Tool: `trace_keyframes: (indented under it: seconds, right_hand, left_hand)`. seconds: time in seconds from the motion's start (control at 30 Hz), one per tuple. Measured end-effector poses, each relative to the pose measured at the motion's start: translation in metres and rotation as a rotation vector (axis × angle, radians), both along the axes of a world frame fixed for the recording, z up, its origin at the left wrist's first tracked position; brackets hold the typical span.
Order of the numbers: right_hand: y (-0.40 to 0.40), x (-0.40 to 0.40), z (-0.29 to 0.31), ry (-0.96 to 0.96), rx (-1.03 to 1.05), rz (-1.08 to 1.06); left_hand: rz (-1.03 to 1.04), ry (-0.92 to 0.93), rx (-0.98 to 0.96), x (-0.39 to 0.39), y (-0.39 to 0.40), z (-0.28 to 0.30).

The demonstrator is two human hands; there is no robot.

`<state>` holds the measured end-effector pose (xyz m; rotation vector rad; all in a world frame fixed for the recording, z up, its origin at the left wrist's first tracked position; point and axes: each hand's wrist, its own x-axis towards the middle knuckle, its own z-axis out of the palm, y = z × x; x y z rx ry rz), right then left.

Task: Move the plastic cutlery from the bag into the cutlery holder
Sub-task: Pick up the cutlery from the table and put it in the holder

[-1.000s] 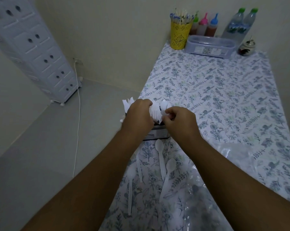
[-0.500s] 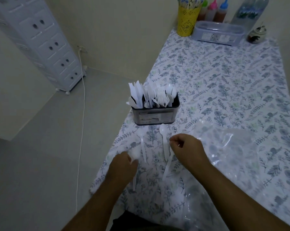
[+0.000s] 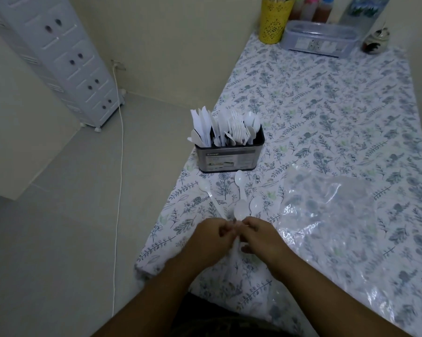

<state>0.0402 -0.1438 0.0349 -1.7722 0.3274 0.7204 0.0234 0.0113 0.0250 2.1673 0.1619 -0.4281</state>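
Observation:
A dark cutlery holder stands near the table's left edge, packed with white plastic knives, forks and spoons. In front of it loose white spoons lie on the floral cloth. My left hand and my right hand meet close together below them, both pinching the handles of white spoons whose bowls stick up between my fingers. A clear plastic bag lies flat to the right of my hands.
At the table's far end stand a yellow cup, a clear lidded box, sauce bottles and a small jar. A white drawer tower and a cable are on the floor at left.
My hands left the holder, came down to the loose spoons and drew together, gathering spoons between them. The camera tilted down and nearer to the table.

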Motion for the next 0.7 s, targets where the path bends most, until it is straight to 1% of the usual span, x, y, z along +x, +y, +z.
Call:
trace_keyframes:
  seconds: [0.03,0.07,0.17,0.23,0.33,0.4,0.47,0.53,0.6,0.67,0.7]
  right_hand:
    - [-0.002,0.001,-0.002,-0.004,-0.008,-0.039]
    - [-0.005,0.001,-0.003,-0.005,-0.024,-0.074]
    - [-0.016,0.002,-0.002,0.040,-0.020,-0.156]
    - [-0.024,0.000,-0.002,0.079,0.015,-0.176]
    - [-0.032,-0.004,0.001,0.098,0.047,-0.150]
    - [-0.039,-0.007,0.003,0.100,0.038,-0.121]
    - [-0.046,-0.008,0.006,0.104,0.047,-0.139]
    - [-0.051,-0.007,0.006,0.118,0.081,-0.219]
    - [-0.053,-0.004,0.009,0.129,0.120,-0.293]
    - [-0.051,-0.002,0.014,0.116,0.154,-0.319]
    - [-0.051,-0.002,0.013,0.108,0.169,-0.317]
  left_hand:
    - [-0.032,0.003,0.018,0.004,-0.003,0.000]
    - [0.001,-0.001,0.066,0.011,-0.002,-0.001]
    - [0.322,-0.007,0.123,0.040,0.010,-0.009]
    - [0.465,-0.023,0.137,0.063,0.018,-0.015]
    - [0.459,-0.027,0.177,0.090,0.021,-0.025]
    - [0.415,0.005,0.244,0.096,0.022,-0.032]
    - [0.392,-0.007,0.285,0.095,0.023,-0.034]
    - [0.415,-0.040,0.237,0.088,0.019,-0.028]
    - [0.425,-0.039,0.106,0.073,0.005,-0.015]
    - [0.369,-0.001,-0.106,0.050,-0.019,0.000]
    - [0.358,0.049,-0.236,0.039,-0.032,0.008]
